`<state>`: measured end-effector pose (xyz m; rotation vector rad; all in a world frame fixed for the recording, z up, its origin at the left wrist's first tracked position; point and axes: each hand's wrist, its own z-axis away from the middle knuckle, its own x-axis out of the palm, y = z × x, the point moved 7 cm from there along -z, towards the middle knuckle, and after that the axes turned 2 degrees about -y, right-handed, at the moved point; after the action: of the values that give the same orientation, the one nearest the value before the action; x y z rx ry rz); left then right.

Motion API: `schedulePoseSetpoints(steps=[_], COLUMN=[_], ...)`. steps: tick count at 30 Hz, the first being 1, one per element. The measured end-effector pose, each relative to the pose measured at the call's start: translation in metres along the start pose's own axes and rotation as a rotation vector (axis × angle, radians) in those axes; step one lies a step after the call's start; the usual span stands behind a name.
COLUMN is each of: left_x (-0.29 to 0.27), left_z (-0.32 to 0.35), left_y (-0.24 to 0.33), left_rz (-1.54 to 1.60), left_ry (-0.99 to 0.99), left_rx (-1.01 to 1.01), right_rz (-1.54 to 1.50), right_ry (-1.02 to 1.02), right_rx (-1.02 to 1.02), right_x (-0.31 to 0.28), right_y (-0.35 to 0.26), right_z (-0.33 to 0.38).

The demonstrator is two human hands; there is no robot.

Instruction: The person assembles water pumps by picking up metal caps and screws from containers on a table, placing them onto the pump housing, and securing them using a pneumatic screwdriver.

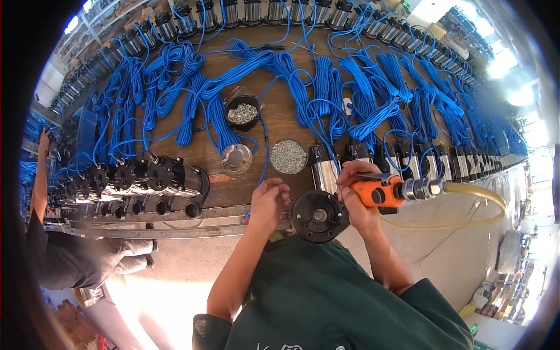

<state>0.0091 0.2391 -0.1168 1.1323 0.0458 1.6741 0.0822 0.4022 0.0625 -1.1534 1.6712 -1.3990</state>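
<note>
My right hand grips an orange air screwdriver, with a metal fitting and a yellowish hose at its rear. Just left of that hand, the black round end of a metal pump faces up at the table's near edge, with screws or bolts in its face. My left hand is beside the pump, its fingers curled together; whatever they may pinch is too small to make out. Beyond the hands are a round dish of small metal screws, a black bowl of screws and a round metal part.
Bundles of blue cable cover much of the wooden table. Steel pumps with black ends line the left side, and more stand at the right and along the far edge. At the left is another person, one arm reaching over the table.
</note>
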Motion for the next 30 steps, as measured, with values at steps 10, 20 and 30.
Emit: schedulePoseSetpoints(steps=[10,20,30], left_x=[0.016,0.062,0.053], left_z=[0.080,0.100,0.110], left_y=[0.022,0.008,0.001], left_rz=[0.072,0.235,-0.052], left_ry=[-0.126,-0.342,-0.468], left_rx=[0.092,-0.047,-0.051], right_rz=[-0.122,-0.460,-0.595], right_ry=[-0.005,-0.038,-0.054], right_rx=[-0.075,-0.254,-0.148], right_x=[0.005,0.026,0.017], right_y=[-0.030,-0.072,-0.060], right_z=[-0.006,0.014,0.025])
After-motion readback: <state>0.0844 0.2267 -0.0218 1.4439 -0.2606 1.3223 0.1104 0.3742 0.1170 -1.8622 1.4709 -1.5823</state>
